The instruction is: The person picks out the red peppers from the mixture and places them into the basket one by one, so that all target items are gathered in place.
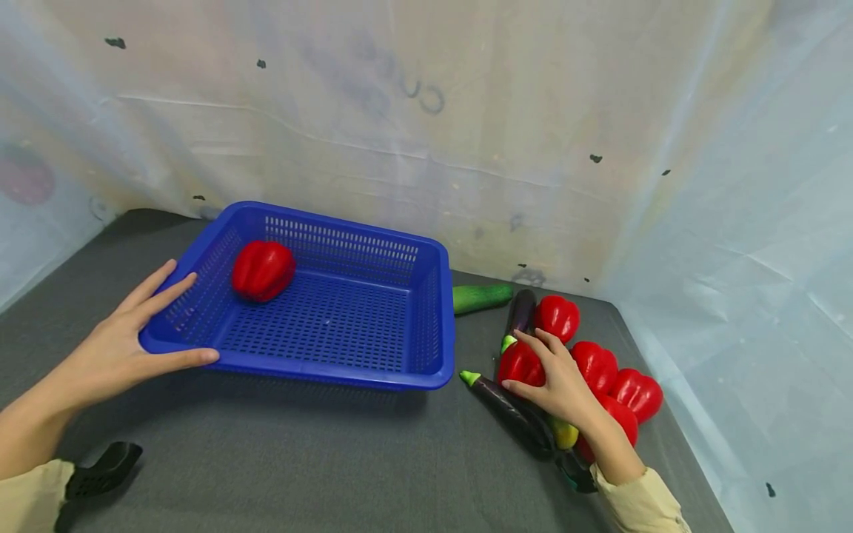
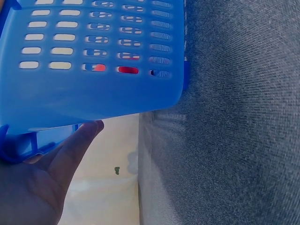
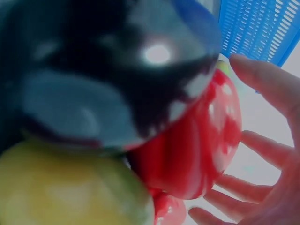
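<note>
My left hand (image 1: 123, 348) spans the near left corner of a blue plastic basket (image 1: 333, 374), its fingers spread along the left rim and its thumb lying on the front rim. Inside the basket, toward the far left, sits one red bell pepper (image 1: 263, 271). On the right, my right hand (image 1: 558, 379) is spread over another red bell pepper (image 1: 518, 363), thumb at its near side and fingers across its far side. In the right wrist view the fingers stand spread around this pepper (image 3: 187, 145). A dark eggplant (image 1: 503, 406) lies just in front of it.
Several more red peppers (image 1: 636, 394) lie clustered right of the right hand. Behind are a second eggplant (image 1: 521, 311) and a green cucumber (image 1: 483, 297) against the basket's right side. A yellowish vegetable (image 1: 565, 433) shows under the right wrist. Plastic sheeting (image 1: 426, 133) walls the grey table.
</note>
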`<action>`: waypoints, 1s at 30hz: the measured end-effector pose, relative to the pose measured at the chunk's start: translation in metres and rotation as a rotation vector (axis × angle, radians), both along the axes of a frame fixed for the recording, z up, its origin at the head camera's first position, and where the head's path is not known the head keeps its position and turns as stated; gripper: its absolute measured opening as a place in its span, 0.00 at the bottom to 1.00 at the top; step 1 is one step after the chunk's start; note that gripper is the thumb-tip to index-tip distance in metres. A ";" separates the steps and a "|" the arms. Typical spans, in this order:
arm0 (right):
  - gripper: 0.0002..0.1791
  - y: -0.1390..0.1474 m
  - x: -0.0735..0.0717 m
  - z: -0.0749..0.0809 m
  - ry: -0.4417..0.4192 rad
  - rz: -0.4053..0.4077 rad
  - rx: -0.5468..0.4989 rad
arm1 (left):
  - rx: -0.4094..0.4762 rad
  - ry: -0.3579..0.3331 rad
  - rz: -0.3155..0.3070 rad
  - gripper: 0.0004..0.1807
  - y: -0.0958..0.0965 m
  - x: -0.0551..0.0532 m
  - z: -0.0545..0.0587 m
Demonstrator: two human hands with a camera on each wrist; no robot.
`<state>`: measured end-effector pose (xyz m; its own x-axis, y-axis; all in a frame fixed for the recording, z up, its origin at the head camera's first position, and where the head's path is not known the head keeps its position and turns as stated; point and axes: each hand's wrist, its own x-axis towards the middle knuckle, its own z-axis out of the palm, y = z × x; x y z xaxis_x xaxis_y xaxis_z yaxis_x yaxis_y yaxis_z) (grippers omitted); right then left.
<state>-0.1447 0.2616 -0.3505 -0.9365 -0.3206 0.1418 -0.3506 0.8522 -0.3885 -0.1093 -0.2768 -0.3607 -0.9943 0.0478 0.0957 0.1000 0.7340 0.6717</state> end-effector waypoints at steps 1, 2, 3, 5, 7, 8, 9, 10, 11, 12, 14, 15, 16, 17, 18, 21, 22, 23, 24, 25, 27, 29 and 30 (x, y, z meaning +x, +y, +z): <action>0.42 0.001 0.001 -0.001 -0.002 0.001 -0.005 | 0.000 0.000 -0.001 0.59 0.000 0.000 0.000; 0.42 0.002 0.002 -0.002 -0.007 0.000 -0.011 | 0.000 0.000 0.000 0.59 0.000 0.000 0.000; 0.43 0.003 0.002 -0.003 -0.012 -0.001 -0.018 | -0.001 -0.001 0.000 0.59 0.000 0.000 0.000; 0.43 0.005 0.003 -0.005 -0.018 -0.004 -0.026 | -0.001 -0.003 -0.002 0.59 0.000 0.000 0.000; 0.43 0.006 0.004 -0.007 -0.017 -0.007 -0.028 | 0.000 -0.002 -0.002 0.59 0.000 0.000 0.001; 0.44 0.006 0.004 -0.008 -0.014 -0.009 -0.029 | 0.001 -0.002 -0.002 0.59 0.000 0.000 0.001; 0.44 0.006 0.004 -0.008 -0.010 -0.010 -0.029 | 0.003 -0.001 -0.003 0.59 0.000 0.000 0.001; 0.44 0.006 0.004 -0.009 -0.004 -0.010 -0.030 | 0.004 0.000 -0.004 0.59 0.000 0.000 0.001; 0.44 0.006 0.004 -0.009 0.003 -0.011 -0.030 | 0.004 0.001 -0.003 0.59 0.000 0.000 0.001; 0.44 0.007 0.004 -0.009 0.009 -0.012 -0.031 | 0.005 0.002 -0.003 0.59 0.000 0.001 0.001; 0.45 0.007 0.004 -0.010 0.019 -0.014 -0.033 | 0.006 0.003 -0.004 0.59 0.000 0.001 0.001; 0.45 0.007 0.004 -0.010 0.025 -0.014 -0.033 | 0.006 0.003 -0.003 0.59 0.000 0.001 0.001; 0.45 0.007 0.004 -0.011 0.031 -0.015 -0.034 | 0.005 0.003 -0.002 0.59 0.000 0.001 0.001; 0.44 0.007 0.004 -0.011 0.040 -0.018 -0.033 | 0.005 0.002 -0.003 0.59 0.000 0.001 0.001; 0.44 0.007 0.004 -0.012 0.049 -0.019 -0.036 | 0.005 0.003 -0.003 0.59 0.000 0.001 0.001; 0.43 0.007 0.004 -0.014 0.071 -0.027 -0.046 | 0.005 0.002 -0.006 0.59 0.000 0.001 0.000; 0.43 0.006 0.003 -0.014 0.077 -0.031 -0.048 | 0.005 0.003 -0.007 0.59 0.000 0.001 0.000; 0.43 0.006 0.003 -0.015 0.080 -0.033 -0.049 | 0.005 0.004 -0.008 0.59 0.000 0.001 0.000; 0.43 0.006 0.003 -0.015 0.082 -0.034 -0.050 | 0.005 0.004 -0.009 0.59 0.000 0.001 0.000; 0.43 0.006 0.002 -0.015 0.081 -0.035 -0.048 | 0.007 0.004 -0.011 0.59 0.000 0.001 0.000; 0.44 0.006 0.001 -0.016 0.079 -0.030 -0.041 | 0.010 0.007 -0.013 0.58 -0.001 0.001 0.001; 0.45 0.007 0.000 -0.016 0.077 -0.019 -0.033 | 0.010 0.009 -0.013 0.58 -0.001 0.001 0.001; 0.45 0.008 -0.001 -0.016 0.076 -0.012 -0.032 | 0.010 0.009 -0.013 0.58 -0.001 0.001 0.001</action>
